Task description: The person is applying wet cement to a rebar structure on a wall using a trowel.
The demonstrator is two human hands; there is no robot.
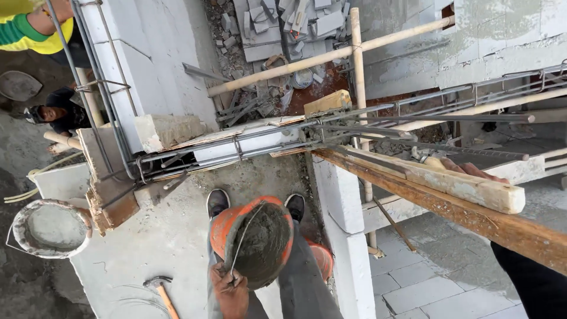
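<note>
In the head view, an orange plastic bucket heaped with grey wet mortar (255,239) is carried low in front of the legs, above the two dark shoes. Its thin wire handle is clenched in the left hand (230,290), fingers wrapped fully around it. The right hand (469,170) is laid over a pale mortar-crusted wooden batten (466,186) that rests on a long brown timber plank (460,210); only the fingers show, so it cannot be told whether the batten is gripped or merely steadied.

The bucket is judged heavy and full, so it would best be kept level and close to the body, clear of the grey steel rebar cage (236,145) ahead. The footing on the grey concrete slab (159,236) near its edge calls for care. A wooden-handled hammer (160,290) lies just left of the legs, and a second mortar-caked bucket (50,227) farther left.
</note>
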